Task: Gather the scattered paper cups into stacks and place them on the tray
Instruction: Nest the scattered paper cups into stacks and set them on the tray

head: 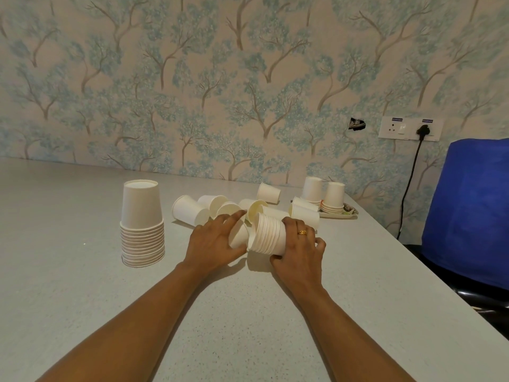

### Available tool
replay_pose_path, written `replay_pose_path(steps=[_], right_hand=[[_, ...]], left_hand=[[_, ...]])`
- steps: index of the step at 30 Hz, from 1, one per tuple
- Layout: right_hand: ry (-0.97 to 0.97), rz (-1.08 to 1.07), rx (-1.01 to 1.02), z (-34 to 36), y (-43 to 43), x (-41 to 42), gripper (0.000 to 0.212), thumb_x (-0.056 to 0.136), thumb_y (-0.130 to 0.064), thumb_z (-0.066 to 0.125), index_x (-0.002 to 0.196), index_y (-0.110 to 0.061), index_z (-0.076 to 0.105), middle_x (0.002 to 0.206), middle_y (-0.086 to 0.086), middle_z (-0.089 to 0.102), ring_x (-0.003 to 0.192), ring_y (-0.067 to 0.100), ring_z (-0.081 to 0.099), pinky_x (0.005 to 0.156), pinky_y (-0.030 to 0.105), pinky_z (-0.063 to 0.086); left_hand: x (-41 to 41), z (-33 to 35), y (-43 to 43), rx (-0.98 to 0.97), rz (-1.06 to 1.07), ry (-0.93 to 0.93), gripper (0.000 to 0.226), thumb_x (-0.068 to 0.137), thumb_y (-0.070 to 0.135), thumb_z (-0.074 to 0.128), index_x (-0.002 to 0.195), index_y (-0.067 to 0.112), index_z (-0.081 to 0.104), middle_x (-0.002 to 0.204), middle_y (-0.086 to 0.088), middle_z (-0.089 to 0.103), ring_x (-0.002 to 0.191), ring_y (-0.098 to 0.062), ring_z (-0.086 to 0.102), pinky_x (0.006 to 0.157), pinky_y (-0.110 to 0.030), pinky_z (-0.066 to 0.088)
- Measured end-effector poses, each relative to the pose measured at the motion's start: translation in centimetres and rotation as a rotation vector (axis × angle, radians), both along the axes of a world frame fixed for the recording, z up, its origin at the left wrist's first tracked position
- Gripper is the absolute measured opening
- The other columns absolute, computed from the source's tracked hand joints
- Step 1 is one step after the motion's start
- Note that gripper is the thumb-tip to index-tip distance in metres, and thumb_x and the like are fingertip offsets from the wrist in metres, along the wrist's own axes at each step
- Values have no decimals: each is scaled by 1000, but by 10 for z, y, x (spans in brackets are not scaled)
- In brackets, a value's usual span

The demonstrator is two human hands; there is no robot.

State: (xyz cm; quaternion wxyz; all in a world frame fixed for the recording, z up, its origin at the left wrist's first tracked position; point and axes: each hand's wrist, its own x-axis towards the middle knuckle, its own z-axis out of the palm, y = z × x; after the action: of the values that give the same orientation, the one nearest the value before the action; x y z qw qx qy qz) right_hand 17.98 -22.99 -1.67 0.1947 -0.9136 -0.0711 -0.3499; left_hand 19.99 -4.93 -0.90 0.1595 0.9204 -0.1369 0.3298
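My right hand (298, 245) grips a stack of white paper cups (268, 235) lying sideways just above the table, its open end facing left. My left hand (213, 239) holds a single white cup (237, 238) at the mouth of that stack. Behind my hands several loose cups (190, 210) lie on their sides. A tall upside-down stack (142, 224) stands on the table to the left. At the far right a small tray (337, 215) carries two short upside-down stacks (333, 198).
The grey speckled table (82, 285) runs back to a wall with tree-patterned wallpaper. A chair with a blue cover (468, 216) stands past the table's right edge. A wall socket with a black cable (410, 183) is behind the tray.
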Motion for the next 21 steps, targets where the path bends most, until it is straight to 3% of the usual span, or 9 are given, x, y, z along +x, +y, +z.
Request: replay_pose_path(steps=[6, 11, 13, 18, 21], right_hand=[[-15, -16, 1, 0, -1, 0, 67, 73, -26, 68, 133, -18, 38, 131, 4, 47, 123, 23, 40, 101, 41, 30], [12, -23, 3, 1, -1, 2, 68, 75, -29, 66, 136, -19, 35, 135, 3, 44, 127, 22, 36, 103, 41, 28], [10, -36, 17, 1, -2, 1, 69, 75, -28, 67, 136, -18, 35, 136, 4, 44, 127, 22, 37, 103, 41, 29], [7, -29, 63, 1, -4, 0, 70, 74, -28, 69, 135, -16, 37, 134, 6, 46, 126, 23, 39, 103, 42, 30], [-7, 22, 101, 3, -2, -1, 71, 69, -27, 72, 132, -15, 40, 126, 6, 51, 119, 24, 46, 99, 42, 34]], left_hand=[[1, -1, 3, 114, 50, -18, 67, 74, 54, 60, 133, 27, 41, 129, -3, 54, 104, -25, 59, 82, -40, 52], [-2, 3, -2, -45, 37, -54, 62, 71, 42, 68, 122, 16, 43, 118, -5, 51, 92, -25, 58, 71, -33, 49], [-4, 9, -4, -243, 46, -95, 58, 71, 36, 71, 116, 11, 44, 113, -6, 49, 91, -23, 54, 71, -32, 45], [-4, 33, -10, -1127, 67, -10, 56, 74, 37, 71, 111, 11, 38, 116, -9, 47, 102, -24, 49, 85, -36, 45], [-8, 34, -19, -1305, -7, 42, 47, 78, 39, 67, 108, 17, 37, 111, -3, 47, 96, -19, 48, 76, -27, 42]])
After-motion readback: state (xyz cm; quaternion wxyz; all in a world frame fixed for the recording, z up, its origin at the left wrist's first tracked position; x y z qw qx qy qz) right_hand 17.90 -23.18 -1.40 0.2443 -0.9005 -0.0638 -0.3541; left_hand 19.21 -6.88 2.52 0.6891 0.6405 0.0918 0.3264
